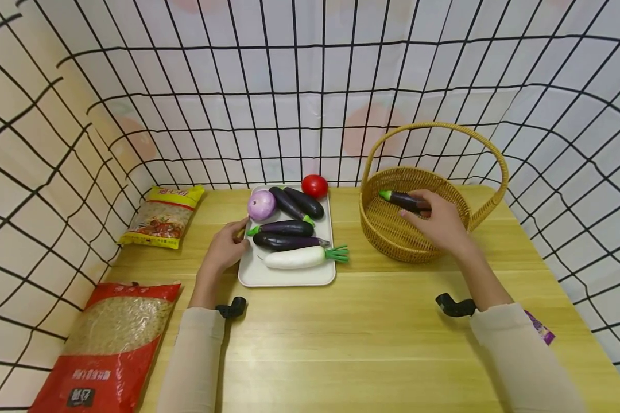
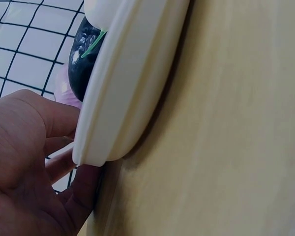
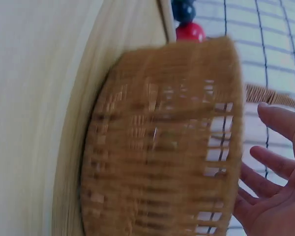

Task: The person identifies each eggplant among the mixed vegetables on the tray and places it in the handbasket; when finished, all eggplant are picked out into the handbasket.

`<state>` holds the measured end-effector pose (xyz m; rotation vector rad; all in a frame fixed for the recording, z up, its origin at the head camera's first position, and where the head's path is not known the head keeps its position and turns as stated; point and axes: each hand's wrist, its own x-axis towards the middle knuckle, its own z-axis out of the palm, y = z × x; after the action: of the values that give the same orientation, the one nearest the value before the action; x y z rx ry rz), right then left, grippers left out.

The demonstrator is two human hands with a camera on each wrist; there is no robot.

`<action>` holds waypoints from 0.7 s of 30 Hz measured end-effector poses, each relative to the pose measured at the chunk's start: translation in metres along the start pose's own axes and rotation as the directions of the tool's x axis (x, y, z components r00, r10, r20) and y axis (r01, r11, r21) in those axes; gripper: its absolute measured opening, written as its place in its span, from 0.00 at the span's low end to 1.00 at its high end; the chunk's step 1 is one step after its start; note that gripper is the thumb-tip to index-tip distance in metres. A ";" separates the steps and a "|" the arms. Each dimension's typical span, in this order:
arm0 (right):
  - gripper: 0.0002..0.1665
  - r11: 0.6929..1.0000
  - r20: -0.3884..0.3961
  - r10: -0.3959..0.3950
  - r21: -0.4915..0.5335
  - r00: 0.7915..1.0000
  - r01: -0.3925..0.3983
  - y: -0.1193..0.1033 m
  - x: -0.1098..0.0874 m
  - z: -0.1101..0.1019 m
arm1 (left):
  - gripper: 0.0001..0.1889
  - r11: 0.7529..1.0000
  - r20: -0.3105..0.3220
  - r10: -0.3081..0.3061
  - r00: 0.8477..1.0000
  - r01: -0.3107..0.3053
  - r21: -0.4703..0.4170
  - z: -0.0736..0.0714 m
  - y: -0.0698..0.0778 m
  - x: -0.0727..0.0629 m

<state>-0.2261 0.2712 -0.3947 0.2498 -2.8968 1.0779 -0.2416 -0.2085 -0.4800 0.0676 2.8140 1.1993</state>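
Note:
My left hand [image 1: 229, 245] grips the left rim of a white tray [image 1: 286, 278]; the left wrist view shows its thumb and fingers at the edge. The tray bears a round purple eggplant [image 1: 261, 205], several long dark eggplants [image 1: 284, 241], a white radish [image 1: 295, 257] with green stalks and a red tomato [image 1: 314, 186] at the far corner. On the right, my right hand [image 1: 439, 221] is over a wicker basket [image 1: 392, 248]. A dark eggplant [image 1: 400, 199] with a green cap lies below its fingers, inside the basket. In the right wrist view the fingers are spread, with nothing visible between them.
A tall handle [image 1: 439, 124] arches over the basket. Two packets lie at the left, one yellow [image 1: 160, 218] and one red [image 1: 108, 338]. A purple wrapper [image 1: 539, 327] shows partly beside the right sleeve. Black wire grid [image 1: 322, 92] borders the table at the back and sides.

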 end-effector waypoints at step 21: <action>0.31 0.969 0.103 -0.208 0.154 0.973 0.191 -0.064 -0.008 0.088 | 0.35 0.999 -0.001 -0.025 1.000 0.025 -0.027 0.000 0.001 -0.001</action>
<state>-0.2056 0.1669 -0.4211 0.6177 -2.8169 1.2752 -0.2410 -0.2080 -0.4790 0.0304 2.7905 1.2325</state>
